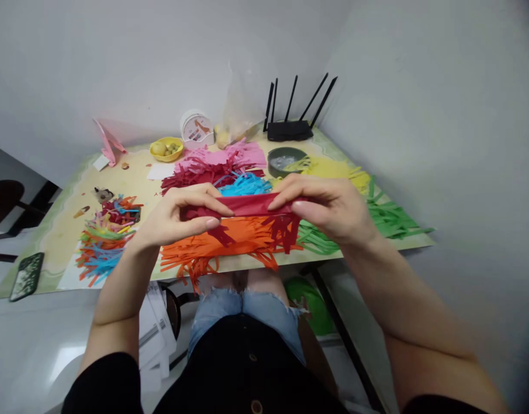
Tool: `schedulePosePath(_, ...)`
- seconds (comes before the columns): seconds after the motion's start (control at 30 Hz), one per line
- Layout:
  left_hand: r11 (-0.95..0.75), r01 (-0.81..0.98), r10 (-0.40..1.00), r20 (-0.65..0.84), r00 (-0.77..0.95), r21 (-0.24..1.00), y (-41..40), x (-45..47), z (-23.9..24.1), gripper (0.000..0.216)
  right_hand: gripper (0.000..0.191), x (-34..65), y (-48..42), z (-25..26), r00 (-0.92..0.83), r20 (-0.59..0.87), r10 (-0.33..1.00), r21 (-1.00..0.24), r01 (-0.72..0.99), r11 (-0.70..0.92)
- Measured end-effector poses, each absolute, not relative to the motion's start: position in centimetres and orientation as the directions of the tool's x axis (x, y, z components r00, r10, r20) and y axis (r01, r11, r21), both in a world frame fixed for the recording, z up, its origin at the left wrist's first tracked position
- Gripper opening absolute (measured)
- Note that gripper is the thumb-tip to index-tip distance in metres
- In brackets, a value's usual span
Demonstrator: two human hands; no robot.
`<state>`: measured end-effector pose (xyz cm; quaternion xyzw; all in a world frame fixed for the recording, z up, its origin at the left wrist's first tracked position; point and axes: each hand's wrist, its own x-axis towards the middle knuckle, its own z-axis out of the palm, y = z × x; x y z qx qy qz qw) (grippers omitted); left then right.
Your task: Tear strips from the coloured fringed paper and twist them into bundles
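Crimson paper band, stretched lengthwise between the two hands and raised above the near edge of the table; it runs nearly level from side to side, with darker red fringe hanging below it near each hand. Left hand: partly closed on the band's left part, the fingers laid along its upper side and the thumb extended along the lower side, so that the paper is pinched between them. Right hand: likewise partly closed, gripping the right part, index finger bent over the face of the band and thumb just beside it near the lower edge; the remaining fingers are curled behind and mostly hidden. Between the hands the middle of the band is unsupported. Below the band in this view, orange fringed paper lies on the table, some of its strips drooping over the near edge. Beyond the band, blue fringed paper; to the right of the right hand, green fringed paper; left of the left forearm, a multicoloured fringed bundle.
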<state>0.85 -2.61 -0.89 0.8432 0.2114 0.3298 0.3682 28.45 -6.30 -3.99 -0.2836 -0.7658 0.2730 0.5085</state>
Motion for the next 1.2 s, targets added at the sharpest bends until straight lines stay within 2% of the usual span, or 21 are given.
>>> schedulePosePath(0.13, -0.631, 0.144, 0.658, 0.428, 0.619, 0.762, -2.7, 1.2, -1.6, 0.017, 0.012, 27.7, -7.0, -3.6, -0.320, 0.666, 0.674, -0.589, 0.328, 0.738)
schedulePosePath(0.23, -0.626, 0.215, 0.710, 0.434, 0.555, 0.749, -2.7, 1.6, -2.0, 0.035, 0.011, 27.2, -7.6, -3.5, -0.312, 0.684, 0.660, -0.525, 0.417, 0.742)
schedulePosePath(0.37, -0.595, 0.315, 0.764, 0.397, 0.509, 0.739, -3.0, 2.2, -1.9, 0.023, 0.023, 26.9, -7.9, -3.8, -0.199, 0.628, 0.752, -0.586, 0.515, 0.625)
schedulePosePath(0.47, -0.503, 0.270, 0.802, 0.327, 0.501, 0.821, -3.4, 2.4, -2.0, 0.024, 0.005, 26.8, -7.8, -3.9, -0.134, 0.546, 0.827, -0.695, 0.479, 0.536)
schedulePosePath(0.57, -0.348, 0.155, 0.826, 0.224, 0.517, 0.924, -3.7, 2.4, -2.2, 0.025, 0.006, 26.5, -7.9, -4.1, -0.084, 0.472, 0.877, -0.807, 0.358, 0.469)
schedulePosePath(0.67, -0.268, 0.038, 0.832, 0.212, 0.513, 0.963, -3.8, 2.3, -2.5, 0.027, 0.004, 26.3, -8.0, -4.2, -0.057, 0.448, 0.892, -0.869, 0.207, 0.449)
schedulePosePath(0.83, -0.252, -0.090, 0.821, 0.263, 0.508, 0.963, -3.4, 2.3, -3.3, 0.021, 0.013, 26.2, -7.7, -5.0, -0.062, 0.482, 0.874, -0.870, 0.081, 0.486)
schedulePosePath(1.0, -0.261, -0.147, 0.810, 0.299, 0.505, 0.954, -3.1, 2.2, -3.9, 0.015, 0.013, 26.3, -7.2, -5.9, -0.079, 0.441, 0.894, -0.896, 0.011, 0.444)
schedulePosePath(1.1, -0.319, -0.135, 0.777, 0.341, 0.529, 0.938, -3.2, 2.1, -3.9, 0.018, 0.015, 26.3, -7.1, -5.9, -0.086, 0.450, 0.889, -0.890, 0.045, 0.455)
schedulePosePath(1.2, -0.392, -0.044, 0.780, 0.358, 0.513, 0.919, -3.5, 2.1, -3.8, 0.019, 0.010, 26.2, -7.4, -5.5, -0.056, 0.485, 0.873, -0.859, 0.158, 0.488)
